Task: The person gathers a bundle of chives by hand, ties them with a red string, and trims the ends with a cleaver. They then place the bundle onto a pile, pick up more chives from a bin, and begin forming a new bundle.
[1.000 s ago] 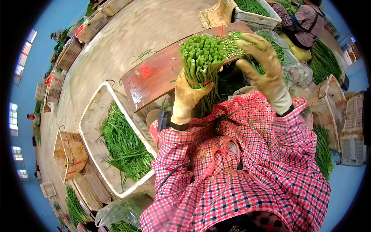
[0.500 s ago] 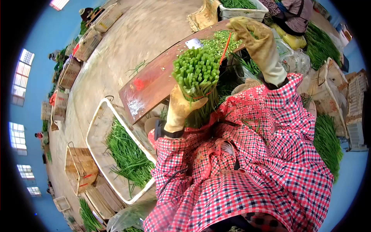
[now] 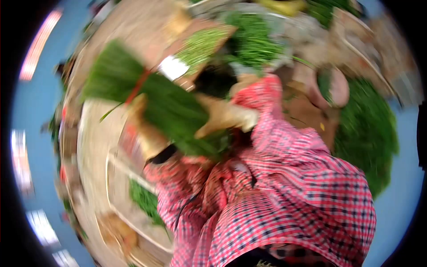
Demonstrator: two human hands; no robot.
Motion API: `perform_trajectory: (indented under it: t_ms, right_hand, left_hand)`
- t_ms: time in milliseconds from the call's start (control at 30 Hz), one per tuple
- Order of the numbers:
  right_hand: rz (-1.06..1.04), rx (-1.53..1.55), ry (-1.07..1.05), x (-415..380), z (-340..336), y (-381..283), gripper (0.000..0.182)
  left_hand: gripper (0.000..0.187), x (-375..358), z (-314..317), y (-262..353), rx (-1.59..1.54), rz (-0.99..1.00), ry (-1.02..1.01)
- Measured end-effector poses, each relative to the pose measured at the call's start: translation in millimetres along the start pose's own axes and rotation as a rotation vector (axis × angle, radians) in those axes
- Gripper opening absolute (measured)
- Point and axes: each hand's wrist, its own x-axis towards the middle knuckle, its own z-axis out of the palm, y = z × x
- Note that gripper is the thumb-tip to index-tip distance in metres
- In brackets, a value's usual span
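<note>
Both gloved hands hold a large bundle of long green stalks (image 3: pixel 171 107), which lies slanted across the front of my body. A red band (image 3: pixel 138 85) goes round it toward its upper-left end. My left hand (image 3: pixel 144 129) grips the bundle from below, close to the band. My right hand (image 3: pixel 224 115) is wrapped round the lower-right part. Motion smears the gloves and the stalks.
Behind the bundle, a brown board (image 3: pixel 224 33) bears cut green bits and a white card (image 3: pixel 173 68). A white crate (image 3: pixel 111 178) with greens is at lower left. Loose greens lie in a pile (image 3: pixel 364 133) at the right and on plastic (image 3: pixel 253 42) at the top.
The bundle has tipped from upright to lying slanted, its banded end now at upper left. My right hand has come down from the raised red strip onto the bundle. The view has turned.
</note>
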Motion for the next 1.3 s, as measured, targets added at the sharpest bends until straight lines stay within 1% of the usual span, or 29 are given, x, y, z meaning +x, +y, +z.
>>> perform_trajectory:
  t_ms: [33,67,100,133,167,200,267,333,367,400,433,467,500,533,600,633,667,700,733,800,867,933,967,1033,1067,1100,1133,1167,1300]
  right_hand:
    - [-0.013,0.011,0.078,1,3,-1,0.098]
    - [0.070,0.080,0.122,-4,1,-24,0.094]
    - [-0.115,0.176,0.266,-2,3,-31,0.088]
    - [-0.145,0.383,0.273,-4,-3,-42,0.084]
    - [-0.189,0.456,0.308,-7,-11,-55,0.079]
    - [-0.339,0.447,0.411,-4,-17,-59,0.079]
    - [-0.398,0.406,0.574,-21,-37,-87,0.079]
    - [-0.513,0.303,0.720,-50,-60,-102,0.077]
    - [-0.571,0.249,0.795,-69,-70,-111,0.077]
    - [-0.591,0.192,0.910,-90,-77,-124,0.074]
    - [-0.579,0.128,0.982,-111,-85,-125,0.074]
    - [-0.584,0.196,1.077,-153,-136,-97,0.074]
    - [-0.625,0.065,1.191,-177,-144,-95,0.080]
    - [-0.507,-0.051,1.303,-209,-145,-93,0.087]
    - [-0.375,-0.443,1.550,-252,-148,-71,0.093]
    - [-0.357,-0.520,1.615,-275,-146,-71,0.093]
    - [-0.339,-0.591,1.684,-295,-140,-71,0.093]
    - [-0.347,-0.242,1.684,-304,-120,-58,0.090]
    - [-0.136,-0.732,1.844,-329,-111,-62,0.082]
    - [-0.223,-0.533,1.869,-368,-99,-64,0.074]
    - [-0.551,-0.247,1.939,-396,-89,-42,0.069]
    - [-0.669,0.129,1.984,-432,-70,-21,0.054]
    - [-0.744,0.318,2.006,-450,-60,-10,0.047]
    - [-0.755,0.406,2.054,-486,-47,14,0.045]
    - [-0.704,0.399,2.088,-499,-45,14,0.055]
    - [-0.957,0.934,2.198,-512,-45,13,0.055]
    - [-0.799,0.680,2.196,-526,-38,28,0.053]
    - [-0.659,0.425,2.193,-540,-32,43,0.051]
    - [-0.485,0.305,2.287,-552,-19,71,0.056]
  left_hand:
    - [0.043,2,24,19,-0.136,-0.032,-0.069]
    - [0.047,-4,52,37,-0.238,-0.059,-0.165]
    - [0.051,-3,70,49,-0.217,-0.044,-0.143]
    - [0.057,-6,93,60,-0.280,-0.044,-0.155]
    - [0.060,-17,115,78,-0.310,-0.160,-0.210]
    - [0.060,-24,129,85,-0.285,-0.172,-0.281]
    - [0.063,-45,152,88,-0.070,-0.029,-0.518]
    - [0.066,-60,167,65,0.076,0.147,-0.664]
    - [0.067,-51,163,40,0.096,0.042,-0.815]
    - [0.066,-48,159,-4,0.092,0.323,-0.807]
    - [0.066,-74,175,3,0.144,0.181,-0.899]
    - [0.066,-111,229,-10,0.336,0.041,-0.991]
    - [0.066,-104,237,-31,0.433,-0.055,-1.182]
    - [0.065,-86,236,-63,0.527,-0.147,-1.378]
    - [0.063,-62,233,-98,0.710,-0.233,-1.444]
    - [0.061,-49,232,-115,0.803,-0.271,-1.481]
    - [0.059,-43,236,-130,0.855,-0.201,-1.500]
    - [0.057,-38,227,-146,0.867,-0.112,-1.512]
    - [0.055,-40,231,-149,0.909,-0.038,-1.521]
    - [0.057,-35,227,-152,0.784,-0.253,-1.418]
    - [0.060,-23,216,-159,0.660,-0.475,-1.300]
    - [0.065,5,202,-156,0.583,-0.405,-1.366]
    - [0.066,10,204,-155,0.591,-0.410,-1.308]
    - [0.068,20,198,-152,0.611,-0.407,-1.221]
    - [0.067,27,194,-153,0.613,-0.404,-1.192]
    - [0.065,32,187,-153,0.643,-0.392,-1.158]
    - [0.063,36,182,-152,0.669,-0.381,-1.125]
    - [0.062,40,178,-150,0.636,-0.455,-1.113]
    - [0.061,72,132,-162,0.606,-0.536,-1.022]
